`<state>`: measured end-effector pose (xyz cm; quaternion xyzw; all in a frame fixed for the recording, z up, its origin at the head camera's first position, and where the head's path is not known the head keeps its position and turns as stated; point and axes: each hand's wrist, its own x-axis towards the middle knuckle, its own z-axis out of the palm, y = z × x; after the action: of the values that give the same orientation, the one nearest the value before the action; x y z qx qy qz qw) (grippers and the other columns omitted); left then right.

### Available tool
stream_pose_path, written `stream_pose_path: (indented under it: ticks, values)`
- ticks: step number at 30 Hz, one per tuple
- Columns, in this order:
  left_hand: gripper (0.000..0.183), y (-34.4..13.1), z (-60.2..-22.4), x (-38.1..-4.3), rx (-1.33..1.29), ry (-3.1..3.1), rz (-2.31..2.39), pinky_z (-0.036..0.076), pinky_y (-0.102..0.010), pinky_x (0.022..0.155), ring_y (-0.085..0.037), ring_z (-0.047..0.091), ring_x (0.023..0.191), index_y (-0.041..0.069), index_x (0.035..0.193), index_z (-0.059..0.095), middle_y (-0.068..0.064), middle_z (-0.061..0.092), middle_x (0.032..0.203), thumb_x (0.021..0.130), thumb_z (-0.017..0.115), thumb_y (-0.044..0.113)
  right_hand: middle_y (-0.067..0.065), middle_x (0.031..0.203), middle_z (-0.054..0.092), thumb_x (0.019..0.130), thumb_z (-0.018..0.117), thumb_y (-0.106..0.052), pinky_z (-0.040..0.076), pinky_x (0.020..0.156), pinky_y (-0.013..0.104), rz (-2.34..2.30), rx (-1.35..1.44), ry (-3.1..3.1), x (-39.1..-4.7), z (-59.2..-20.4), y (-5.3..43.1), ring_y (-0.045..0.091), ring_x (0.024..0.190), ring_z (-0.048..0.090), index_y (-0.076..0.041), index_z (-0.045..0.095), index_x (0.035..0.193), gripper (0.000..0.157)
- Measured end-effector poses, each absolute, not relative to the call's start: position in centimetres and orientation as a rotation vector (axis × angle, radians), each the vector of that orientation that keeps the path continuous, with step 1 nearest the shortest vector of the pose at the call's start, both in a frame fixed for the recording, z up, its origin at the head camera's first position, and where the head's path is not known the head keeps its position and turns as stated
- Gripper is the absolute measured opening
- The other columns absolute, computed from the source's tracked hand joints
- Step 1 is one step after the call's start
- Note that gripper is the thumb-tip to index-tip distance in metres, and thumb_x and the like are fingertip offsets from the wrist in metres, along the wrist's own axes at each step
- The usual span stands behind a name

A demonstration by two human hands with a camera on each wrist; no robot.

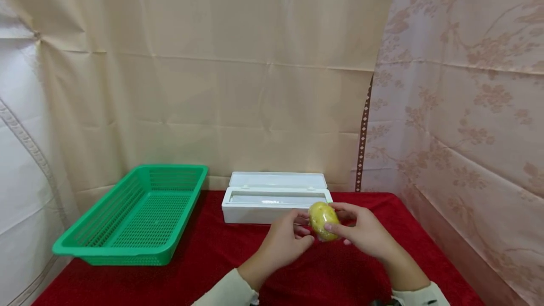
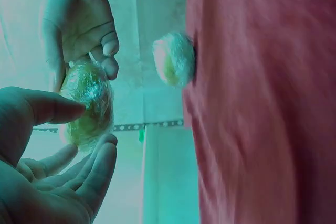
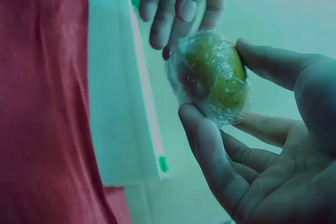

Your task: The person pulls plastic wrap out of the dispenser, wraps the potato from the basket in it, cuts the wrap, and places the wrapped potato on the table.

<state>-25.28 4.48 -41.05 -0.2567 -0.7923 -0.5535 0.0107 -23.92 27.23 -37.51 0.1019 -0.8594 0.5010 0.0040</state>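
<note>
A yellow potato (image 1: 323,221) wrapped in clear cling film is held up over the table in my right hand (image 1: 367,233). The right thumb presses one side of the potato (image 3: 212,77), and the right fingers curve round the other. My left hand (image 1: 286,240) is close at its left side, fingers loosely bent and thumb apart from the film. In the right wrist view, the left fingertips (image 3: 159,40) hang just beside the wrapped potato. Just behind them in the head view is a white cling film box (image 1: 255,214), its lid raised.
A green plastic basket (image 1: 165,244) stands on the left of the red tablecloth (image 1: 212,268). Another film-wrapped piece (image 2: 174,59) lies on the cloth in the left wrist view. Beige curtain (image 1: 255,84) hangs behind the table, with patterned curtain (image 1: 476,107) along the right.
</note>
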Motion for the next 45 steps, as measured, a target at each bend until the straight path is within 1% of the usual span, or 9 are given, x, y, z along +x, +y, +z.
stream_pose_path:
  ticks: [8, 12, 20, 24, 27, 32, 36, 40, 45]
  values:
    - [0.047, 8.4, -41.2, -26.0, -0.713, -2.467, -1.95, 0.058, -0.028, 0.087, -0.022, 0.071, 0.111, 0.011, 0.13, 0.063, -0.007, 0.068, 0.131, 0.085, 0.066, 0.0, 0.021, 0.122, 0.069, 0.088, 0.083, -0.031, 0.06, 0.06, 0.033, 1.525, 0.192, -2.691, -24.6, -36.9, 30.2, 0.025, 0.076, 0.069, -0.007, 0.057, 0.145, 0.067]
    - [0.054, 9.8, -41.7, -26.0, -0.726, -2.467, -1.971, 0.057, -0.031, 0.092, -0.021, 0.069, 0.116, 0.013, 0.136, 0.062, -0.008, 0.066, 0.137, 0.083, 0.067, 0.0, 0.027, 0.129, 0.066, 0.089, 0.082, -0.032, 0.063, 0.07, 0.037, 1.478, 0.168, -2.688, -24.8, -36.8, 31.6, 0.023, 0.093, 0.072, -0.004, 0.055, 0.146, 0.069]
    - [0.057, 12.2, -42.7, -26.3, -0.757, -2.527, -1.946, 0.054, -0.035, 0.101, -0.016, 0.066, 0.121, 0.017, 0.139, 0.061, 0.004, 0.068, 0.134, 0.083, 0.068, 0.004, 0.032, 0.135, 0.061, 0.094, 0.078, -0.032, 0.063, 0.073, 0.037, 1.48, 0.104, -2.646, -25.4, -37.2, 34.1, 0.024, 0.096, 0.073, -0.001, 0.05, 0.149, 0.069]
    - [0.059, 13.9, -43.2, -26.1, -0.629, -2.515, -2.145, 0.056, -0.035, 0.097, -0.019, 0.066, 0.12, 0.014, 0.138, 0.061, -0.001, 0.067, 0.133, 0.081, 0.071, 0.003, 0.033, 0.135, 0.06, 0.095, 0.076, -0.033, 0.063, 0.073, 0.038, 1.474, 0.057, -2.632, -25.5, -37.6, 35.7, 0.023, 0.094, 0.073, -0.001, 0.048, 0.151, 0.07]
    - [0.063, 15.2, -43.7, -26.0, -0.525, -2.423, -2.358, 0.054, -0.04, 0.102, -0.027, 0.064, 0.126, 0.008, 0.14, 0.059, -0.009, 0.063, 0.139, 0.079, 0.071, 0.0, 0.033, 0.137, 0.059, 0.097, 0.073, -0.034, 0.062, 0.073, 0.037, 1.477, 0.012, -2.636, -25.5, -37.8, 36.9, 0.021, 0.091, 0.074, -0.001, 0.045, 0.153, 0.071]
    - [0.071, 16.7, -44.8, -25.9, -0.445, -2.24, -2.633, 0.048, -0.043, 0.109, -0.032, 0.058, 0.134, -0.002, 0.14, 0.056, -0.015, 0.059, 0.142, 0.07, 0.062, -0.007, 0.032, 0.139, 0.057, 0.099, 0.07, -0.035, 0.062, 0.074, 0.036, 1.497, -0.082, -2.64, -25.7, -38.4, 38.7, 0.017, 0.09, 0.073, -0.001, 0.04, 0.156, 0.073]
    - [0.077, 17.3, -45.7, -25.9, -0.434, -2.169, -2.739, 0.047, -0.038, 0.101, -0.033, 0.054, 0.137, -0.005, 0.139, 0.055, -0.016, 0.059, 0.141, 0.062, 0.055, -0.011, 0.033, 0.146, 0.051, 0.099, 0.069, -0.04, 0.061, 0.076, 0.035, 1.483, -0.15, -2.669, -25.7, -38.9, 40.2, 0.014, 0.092, 0.072, -0.002, 0.037, 0.158, 0.076]
    - [0.077, 17.6, -46.5, -26.1, -0.435, -2.15, -2.785, 0.048, -0.037, 0.097, -0.034, 0.054, 0.137, -0.006, 0.139, 0.054, -0.017, 0.059, 0.14, 0.063, 0.053, -0.012, 0.033, 0.153, 0.044, 0.101, 0.065, -0.044, 0.059, 0.076, 0.034, 1.433, -0.227, -2.705, -25.6, -39.3, 41.9, 0.01, 0.096, 0.067, -0.001, 0.035, 0.159, 0.078]
    - [0.077, 17.8, -47.4, -26.5, -0.442, -2.072, -2.881, 0.049, -0.039, 0.101, -0.035, 0.052, 0.139, -0.007, 0.141, 0.053, -0.018, 0.057, 0.143, 0.064, 0.052, -0.014, 0.034, 0.152, 0.042, 0.102, 0.061, -0.043, 0.058, 0.075, 0.034, 1.446, -0.341, -2.717, -25.9, -40.6, 43.6, 0.011, 0.095, 0.063, 0.001, 0.034, 0.159, 0.076]
